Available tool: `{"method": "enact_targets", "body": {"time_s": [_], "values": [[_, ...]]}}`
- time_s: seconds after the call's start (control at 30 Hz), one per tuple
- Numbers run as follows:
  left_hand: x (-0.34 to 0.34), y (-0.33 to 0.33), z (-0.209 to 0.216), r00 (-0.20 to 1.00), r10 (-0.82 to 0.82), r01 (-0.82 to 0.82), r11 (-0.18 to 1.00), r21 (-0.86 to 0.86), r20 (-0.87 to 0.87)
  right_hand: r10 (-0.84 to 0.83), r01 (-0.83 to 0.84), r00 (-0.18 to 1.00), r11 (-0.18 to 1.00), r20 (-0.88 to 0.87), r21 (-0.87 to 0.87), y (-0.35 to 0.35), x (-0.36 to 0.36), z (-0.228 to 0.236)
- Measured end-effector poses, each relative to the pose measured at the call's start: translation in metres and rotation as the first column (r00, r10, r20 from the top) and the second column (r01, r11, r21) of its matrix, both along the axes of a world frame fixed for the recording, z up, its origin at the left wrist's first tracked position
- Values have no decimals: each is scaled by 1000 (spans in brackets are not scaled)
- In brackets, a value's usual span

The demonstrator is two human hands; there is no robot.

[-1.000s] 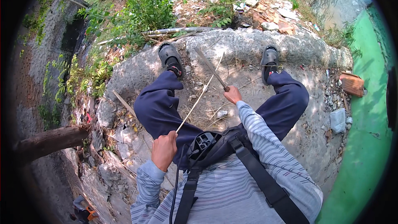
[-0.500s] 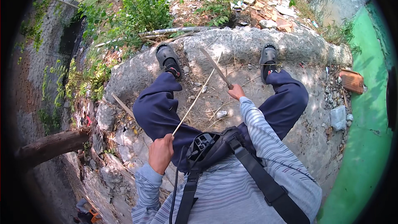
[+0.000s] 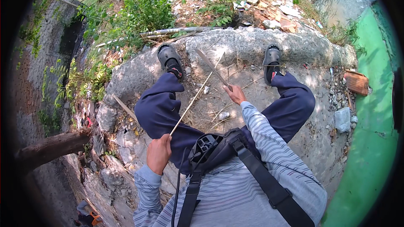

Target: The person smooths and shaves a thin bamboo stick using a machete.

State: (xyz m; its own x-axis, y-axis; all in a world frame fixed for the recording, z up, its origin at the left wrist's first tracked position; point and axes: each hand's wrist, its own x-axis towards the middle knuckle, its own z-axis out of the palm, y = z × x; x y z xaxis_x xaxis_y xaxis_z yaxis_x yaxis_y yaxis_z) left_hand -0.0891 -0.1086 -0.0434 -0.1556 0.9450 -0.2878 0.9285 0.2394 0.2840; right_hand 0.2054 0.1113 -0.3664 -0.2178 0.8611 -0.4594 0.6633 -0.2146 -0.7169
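Note:
My left hand (image 3: 158,154) is closed round the near end of a thin pale stick (image 3: 191,102). The stick slants away from me, up and to the right, between my knees. In my closed right hand (image 3: 235,94) is the handle of a long-bladed knife (image 3: 207,60). Its blade points away and to the left, crossing the stick near the far end; whether the two touch I cannot tell.
Dark clogs (image 3: 169,55) rest against a rough concrete ledge (image 3: 235,42). Dry stalks and a white stone (image 3: 224,116) lie between my legs. A brown block (image 3: 356,82) and a pale block (image 3: 342,120) sit beside the green surface (image 3: 366,155). At left juts a log (image 3: 54,149).
My right hand and the knife have shifted left, carrying the blade further across the stick. My left hand has moved slightly left and nearer to me with the stick's near end.

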Motion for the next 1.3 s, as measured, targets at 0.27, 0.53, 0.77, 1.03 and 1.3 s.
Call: {"method": "enact_targets", "body": {"time_s": [0.27, 0.53, 0.77, 1.03, 1.3], "values": [[3, 5, 0, 1000, -4, 4, 1000, -3, 14, -47, 49, 998, 998, 51, -29, 8, 25, -41], [-6, -1, -7, 994, 60, -61, 998, 8, 92, -130, 132, 990, 991, 53, -37, 16, 32, -25], [-9, -3, -7, 997, 49, -48, 999, -6, 67, -99, 103, 988, 994, 119, -27, -7, 32, -24], [-12, 1, -12, 992, 53, -56, 998, 15, 119, -202, 231, 957, 966, 208, -121, 12, 55, -44], [-7, 0, -10, 991, 42, -48, 998, 45, 129, -209, 223, 961, 973, 181, -64, 19, 39, -56]]}}
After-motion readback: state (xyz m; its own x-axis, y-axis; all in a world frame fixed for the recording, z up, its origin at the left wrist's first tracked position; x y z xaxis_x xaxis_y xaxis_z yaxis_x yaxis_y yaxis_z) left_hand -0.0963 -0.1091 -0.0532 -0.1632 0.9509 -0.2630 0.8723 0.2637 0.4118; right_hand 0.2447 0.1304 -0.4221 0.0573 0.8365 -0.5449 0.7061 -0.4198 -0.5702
